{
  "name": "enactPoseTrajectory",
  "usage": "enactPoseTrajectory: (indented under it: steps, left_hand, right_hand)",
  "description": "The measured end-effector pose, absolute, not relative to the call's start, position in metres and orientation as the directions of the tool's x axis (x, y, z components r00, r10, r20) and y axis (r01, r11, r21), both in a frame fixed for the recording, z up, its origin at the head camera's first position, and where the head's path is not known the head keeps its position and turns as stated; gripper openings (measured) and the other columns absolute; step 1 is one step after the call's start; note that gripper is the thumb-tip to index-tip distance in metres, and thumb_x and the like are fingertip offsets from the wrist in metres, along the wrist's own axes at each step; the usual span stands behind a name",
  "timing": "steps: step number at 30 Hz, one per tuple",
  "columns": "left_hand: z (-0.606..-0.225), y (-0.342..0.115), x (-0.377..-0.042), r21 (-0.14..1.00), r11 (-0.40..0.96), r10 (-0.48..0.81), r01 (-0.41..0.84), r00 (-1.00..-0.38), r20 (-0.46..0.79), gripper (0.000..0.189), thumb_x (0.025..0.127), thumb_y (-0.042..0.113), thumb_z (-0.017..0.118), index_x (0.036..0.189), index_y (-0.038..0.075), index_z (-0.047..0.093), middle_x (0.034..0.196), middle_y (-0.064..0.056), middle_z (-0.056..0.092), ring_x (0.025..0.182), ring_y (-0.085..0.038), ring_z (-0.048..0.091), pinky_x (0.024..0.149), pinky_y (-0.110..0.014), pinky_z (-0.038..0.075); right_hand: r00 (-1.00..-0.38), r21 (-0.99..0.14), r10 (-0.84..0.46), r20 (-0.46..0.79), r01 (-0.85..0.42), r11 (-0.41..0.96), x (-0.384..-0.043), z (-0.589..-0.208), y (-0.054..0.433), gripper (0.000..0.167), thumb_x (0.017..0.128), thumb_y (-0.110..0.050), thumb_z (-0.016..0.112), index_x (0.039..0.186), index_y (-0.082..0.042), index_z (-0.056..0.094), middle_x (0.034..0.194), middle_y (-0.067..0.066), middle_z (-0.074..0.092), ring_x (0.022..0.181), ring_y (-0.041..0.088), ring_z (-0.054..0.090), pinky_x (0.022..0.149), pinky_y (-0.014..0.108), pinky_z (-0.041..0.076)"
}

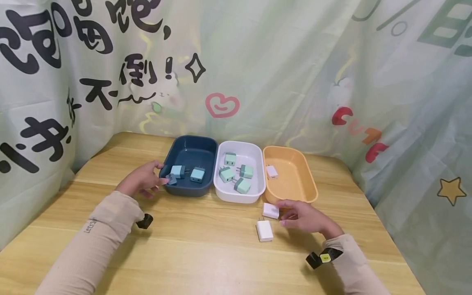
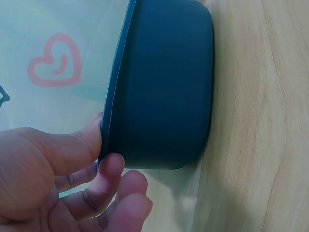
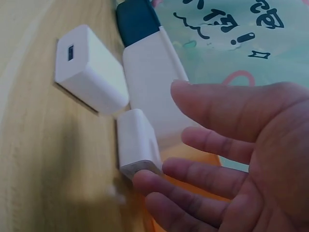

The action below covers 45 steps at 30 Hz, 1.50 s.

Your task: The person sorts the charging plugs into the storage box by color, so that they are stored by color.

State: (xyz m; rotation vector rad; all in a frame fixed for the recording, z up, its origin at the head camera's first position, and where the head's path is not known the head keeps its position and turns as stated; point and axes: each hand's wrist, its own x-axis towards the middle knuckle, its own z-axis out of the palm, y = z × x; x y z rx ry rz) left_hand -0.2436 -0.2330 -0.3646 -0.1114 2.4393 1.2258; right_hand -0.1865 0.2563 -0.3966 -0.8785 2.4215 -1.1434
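My left hand [image 1: 145,178] is at the near left corner of the dark blue bin [image 1: 191,141], thumb and fingers spread around its rim. Just inside, by the thumb, a blurred blue plug charger [image 1: 171,179] shows; two light blue chargers [image 1: 178,171] lie beside it. In the left wrist view the blue bin's wall [image 2: 164,87] hides the inside. My right hand [image 1: 304,217] is beside a white plug charger [image 1: 271,210] in front of the orange bin [image 1: 313,192]. Its fingertips reach that charger's end, thumb apart. Nearer lies another white charger [image 1: 264,230], prongs pointing away.
Between the blue and orange bins stands a white bin [image 1: 239,198] with several pale green chargers [image 1: 226,174]. One white charger [image 1: 271,172] lies in the orange bin. A printed curtain [image 1: 258,73] hangs behind the wooden table [image 1: 199,254].
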Motion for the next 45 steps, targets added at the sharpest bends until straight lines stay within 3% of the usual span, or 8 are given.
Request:
enactPoseTrajectory:
  steps: [11, 18, 24, 35, 45]
  left_hand:
    - [-0.364, -0.234, -0.243, 0.753, 0.607, 0.107, -0.256, -0.912, -0.396, 0.066, 0.095, 0.014, 0.064, 0.145, 0.001, 0.022, 0.099, -0.018, 0.049, 0.087, -0.033, 0.057, 0.065, -0.041, 0.057]
    - [-0.364, -0.234, -0.244, 0.752, 0.602, 0.100, -0.268, -0.909, -0.404, 0.065, 0.095, 0.014, 0.064, 0.144, 0.003, 0.023, 0.100, -0.019, 0.047, 0.085, -0.031, 0.057, 0.064, -0.041, 0.057]
    - [-0.366, -0.234, -0.244, 0.757, 0.597, 0.107, -0.264, -0.910, -0.401, 0.065, 0.095, 0.014, 0.064, 0.144, 0.002, 0.023, 0.099, -0.018, 0.047, 0.083, -0.030, 0.057, 0.064, -0.041, 0.057]
    - [-0.366, -0.235, -0.245, 0.762, 0.597, 0.111, -0.251, -0.915, -0.388, 0.067, 0.095, 0.014, 0.064, 0.145, 0.002, 0.022, 0.098, -0.017, 0.048, 0.082, -0.029, 0.057, 0.063, -0.040, 0.057]
    - [-0.367, -0.235, -0.244, 0.763, 0.598, 0.113, -0.244, -0.917, -0.382, 0.067, 0.095, 0.015, 0.064, 0.146, 0.002, 0.022, 0.099, -0.018, 0.047, 0.081, -0.028, 0.056, 0.062, -0.040, 0.057]
  right_hand:
    - [-0.764, -0.760, -0.644, -0.040, -0.395, 0.516, -0.185, -0.396, 0.251, 0.054, 0.090, -0.011, 0.070, 0.134, 0.009, 0.047, 0.127, 0.028, 0.053, 0.097, 0.031, 0.065, 0.083, 0.033, 0.053]
    - [-0.753, -0.753, -0.658, -0.018, -0.422, 0.505, -0.184, -0.397, 0.250, 0.051, 0.088, -0.011, 0.072, 0.130, 0.008, 0.050, 0.114, 0.019, 0.061, 0.086, 0.020, 0.065, 0.077, 0.031, 0.053]
    - [-0.744, -0.737, -0.668, 0.017, -0.461, 0.494, -0.187, -0.407, 0.251, 0.049, 0.086, -0.010, 0.074, 0.126, 0.008, 0.052, 0.104, 0.014, 0.063, 0.085, 0.019, 0.063, 0.074, 0.031, 0.054]
    - [-0.735, -0.679, -0.678, -0.034, -0.481, 0.555, -0.197, -0.414, 0.242, 0.063, 0.086, -0.015, 0.075, 0.136, 0.006, 0.044, 0.089, 0.003, 0.061, 0.078, 0.012, 0.058, 0.069, 0.028, 0.052]
    - [-0.756, -0.720, -0.652, -0.052, -0.424, 0.549, -0.200, -0.417, 0.239, 0.044, 0.080, -0.003, 0.078, 0.117, 0.002, 0.055, 0.095, 0.007, 0.059, 0.079, 0.016, 0.060, 0.069, 0.028, 0.053]
